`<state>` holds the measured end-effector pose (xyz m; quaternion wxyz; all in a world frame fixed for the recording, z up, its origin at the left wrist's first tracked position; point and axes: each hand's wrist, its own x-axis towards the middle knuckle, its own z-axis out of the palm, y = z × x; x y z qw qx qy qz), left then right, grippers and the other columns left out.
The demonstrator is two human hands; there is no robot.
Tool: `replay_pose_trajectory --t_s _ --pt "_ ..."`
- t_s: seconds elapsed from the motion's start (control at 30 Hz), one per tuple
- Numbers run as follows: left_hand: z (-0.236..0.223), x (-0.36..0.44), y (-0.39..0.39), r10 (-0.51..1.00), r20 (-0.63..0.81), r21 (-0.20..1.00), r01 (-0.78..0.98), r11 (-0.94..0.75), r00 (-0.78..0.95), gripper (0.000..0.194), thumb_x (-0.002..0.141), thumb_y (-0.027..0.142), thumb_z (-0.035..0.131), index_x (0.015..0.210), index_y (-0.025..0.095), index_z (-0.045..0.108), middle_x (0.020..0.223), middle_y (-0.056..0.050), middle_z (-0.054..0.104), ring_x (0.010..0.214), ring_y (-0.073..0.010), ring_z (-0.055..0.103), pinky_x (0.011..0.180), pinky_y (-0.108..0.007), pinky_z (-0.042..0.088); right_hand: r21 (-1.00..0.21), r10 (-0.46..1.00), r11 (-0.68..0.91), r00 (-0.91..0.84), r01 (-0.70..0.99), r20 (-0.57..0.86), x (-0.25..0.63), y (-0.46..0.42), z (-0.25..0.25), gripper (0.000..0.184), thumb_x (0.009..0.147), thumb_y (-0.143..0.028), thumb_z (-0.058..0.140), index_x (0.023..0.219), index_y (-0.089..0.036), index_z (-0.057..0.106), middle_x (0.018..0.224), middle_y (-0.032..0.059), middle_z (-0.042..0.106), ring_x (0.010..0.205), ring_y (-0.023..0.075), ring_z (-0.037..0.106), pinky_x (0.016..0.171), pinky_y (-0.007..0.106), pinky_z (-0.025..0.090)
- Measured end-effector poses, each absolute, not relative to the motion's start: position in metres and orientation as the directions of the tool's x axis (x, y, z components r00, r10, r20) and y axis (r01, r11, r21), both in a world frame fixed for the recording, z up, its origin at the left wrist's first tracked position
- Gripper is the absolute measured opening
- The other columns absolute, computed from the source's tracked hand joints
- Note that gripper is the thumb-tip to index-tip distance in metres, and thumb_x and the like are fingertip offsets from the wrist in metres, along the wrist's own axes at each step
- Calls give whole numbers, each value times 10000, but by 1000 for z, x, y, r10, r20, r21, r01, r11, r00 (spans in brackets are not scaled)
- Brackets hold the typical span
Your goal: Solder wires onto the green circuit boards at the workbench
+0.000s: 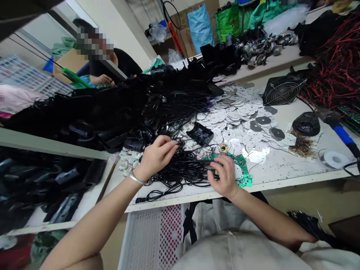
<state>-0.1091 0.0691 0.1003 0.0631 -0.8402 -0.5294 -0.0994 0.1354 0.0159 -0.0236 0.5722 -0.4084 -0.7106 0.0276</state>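
Observation:
My left hand (157, 156), with a bracelet at the wrist, is closed in a pinch on a thin black cable (184, 141) that runs out to the right of the fingertips. Below it lies a tangle of black cables (180, 168) on the bench. My right hand (224, 176) hovers over the green circuit boards (245, 180), its fingers curled and thumb apart. Nothing clearly held shows in it. A small yellowish board (224, 147) with wires lies just beyond its fingers. Farther up rests an open black plastic housing (200, 134).
White plates (233, 116) are heaped mid-bench. To the right are a fan (282, 92), a soldering iron with a blue handle (344, 135), a solder spool (336, 160) and red wires (332, 67). Black parts (112, 108) pile up left. A person (123, 62) sits across. A white basket (143, 236) stands below.

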Motion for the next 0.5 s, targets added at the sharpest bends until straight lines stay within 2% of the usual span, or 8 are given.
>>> replay_pose_trajectory --t_s 0.07,0.13,0.2,0.27,0.33,0.37,0.43,0.5 --pt "103 -119 63 846 36 -64 846 -530 533 387 984 433 388 1027 238 719 1023 -72 634 727 -149 616 650 -298 522 -525 651 604 8 600 759 136 18 -23 423 875 -240 566 1287 -179 495 1214 145 575 1257 277 479 1027 473 452" --pt "109 -126 61 781 -130 -21 786 -618 611 409 992 448 379 991 241 732 1026 -66 652 770 -159 631 715 -304 524 -453 715 570 -141 686 685 133 20 -24 429 909 -289 547 1314 -161 488 1341 174 529 1335 304 415 1098 520 367" --pt "111 -129 69 795 -123 54 804 -592 594 432 1003 445 364 956 224 733 985 -62 672 854 -176 642 806 -310 520 -355 752 576 -306 737 584 130 21 -25 388 944 -327 515 1296 -163 522 1386 160 529 1340 299 412 1155 556 243" --pt "108 -124 87 859 -20 58 859 -509 511 393 996 427 396 1010 207 720 974 -71 686 926 -198 639 865 -324 511 -303 756 589 -378 749 534 126 21 -26 345 965 -339 489 1257 -168 557 1344 133 581 1282 270 463 1176 566 146" --pt "100 -112 112 874 49 -28 876 -482 483 304 956 366 492 1125 208 690 1072 -97 680 1016 -232 623 904 -359 501 -290 750 593 -384 751 539 124 21 -28 317 972 -336 479 1216 -162 580 1272 116 629 1212 242 504 1178 552 117" --pt "96 -104 125 855 39 -77 855 -513 517 285 923 324 547 1150 217 681 1153 -111 661 1088 -254 601 931 -383 488 -286 746 595 -383 751 545 124 20 -28 306 972 -333 480 1198 -158 589 1245 111 641 1184 233 517 1176 546 118" --pt "89 -88 147 783 -37 -111 777 -620 620 220 872 251 604 1062 226 711 1249 -115 627 1199 -276 550 974 -404 460 -277 737 600 -384 750 556 124 19 -29 288 964 -324 491 1169 -153 600 1210 106 653 1153 226 527 1172 545 122" --pt "87 -76 160 721 -88 -85 716 -693 687 152 878 238 588 948 217 721 1230 -91 643 1197 -251 559 980 -378 455 -273 729 605 -383 747 567 124 19 -30 271 953 -315 505 1143 -153 610 1183 103 659 1138 227 529 1171 550 122"
